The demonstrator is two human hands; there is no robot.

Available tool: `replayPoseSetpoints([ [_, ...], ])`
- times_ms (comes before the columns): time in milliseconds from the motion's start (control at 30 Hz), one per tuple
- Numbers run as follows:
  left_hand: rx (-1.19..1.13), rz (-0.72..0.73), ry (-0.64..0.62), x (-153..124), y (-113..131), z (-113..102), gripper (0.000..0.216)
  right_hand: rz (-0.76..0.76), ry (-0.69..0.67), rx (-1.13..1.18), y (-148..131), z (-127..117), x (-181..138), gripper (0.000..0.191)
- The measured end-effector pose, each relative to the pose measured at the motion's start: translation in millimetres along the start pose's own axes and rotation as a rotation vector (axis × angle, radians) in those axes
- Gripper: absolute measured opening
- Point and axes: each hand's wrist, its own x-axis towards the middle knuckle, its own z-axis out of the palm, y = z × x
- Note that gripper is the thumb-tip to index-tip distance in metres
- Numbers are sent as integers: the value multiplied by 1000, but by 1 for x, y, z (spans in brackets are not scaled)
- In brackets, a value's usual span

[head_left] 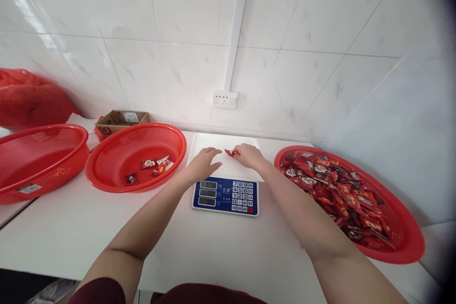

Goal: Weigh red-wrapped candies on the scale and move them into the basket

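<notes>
A digital scale (225,198) with a blue keypad panel and a white weighing plate (199,141) stands in front of me. Over the right part of the plate, my right hand (248,156) pinches a small red candy packet (232,153). My left hand (204,165) hovers over the plate's left side, fingers apart and holding nothing. To the right, a red plastic basket (415,242) is heaped with red and dark packets (342,190). Several packets (161,165) lie at the bottom of another red basket (107,184) on the left.
At the far left is a third red basket (80,152), with a red plastic bag (32,99) behind it. A small cardboard box (110,129) sits behind the left baskets. The white table (221,247) meets a tiled wall with a power socket (225,99).
</notes>
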Motion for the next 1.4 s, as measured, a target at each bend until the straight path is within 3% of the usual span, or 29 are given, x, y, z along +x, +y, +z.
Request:
replayPoseSetpoints([
  [100, 3, 56, -42, 12, 7, 17, 46, -41, 9, 53, 1, -1, -17, 23],
  [233, 37, 94, -105, 24, 10, 32, 37, -77, 22, 104, 5, 1, -31, 19],
  [467, 148, 9, -72, 45, 8, 46, 22, -6, 136, 167, 18, 2, -33, 22],
  [600, 201, -78, 57, 36, 1, 17, 21, -7, 186, 231, 21, 5, -44, 27],
  [800, 339, -368, 381, -23, -38, -71, 28, -3, 287, 447, 26, 7, -65, 31],
  [900, 380, -431, 492, -45, -44, -85, 32, 19, 341, 654, 19, 7, -64, 30],
  [1000, 21, -364, 380, -48, -22, -61, 34, 85, 268, 1010, 1, 10, -56, 37],
  [1100, -718, -306, 1, -41, 21, -19, 51, 104, 219, 1318, -19, 16, -52, 44],
  [1167, -1108, -349, -146, -34, 49, 6, 56, 98, 275, 1372, -29, 20, -52, 43],
  [1267, -1416, -436, -197, -22, 74, 24, 55, 72, 404, 1251, -33, 21, -55, 42],
  [1400, -1602, -530, -146, -2, 72, 24, 49, 89, 436, 1226, -25, 16, -50, 41],
])
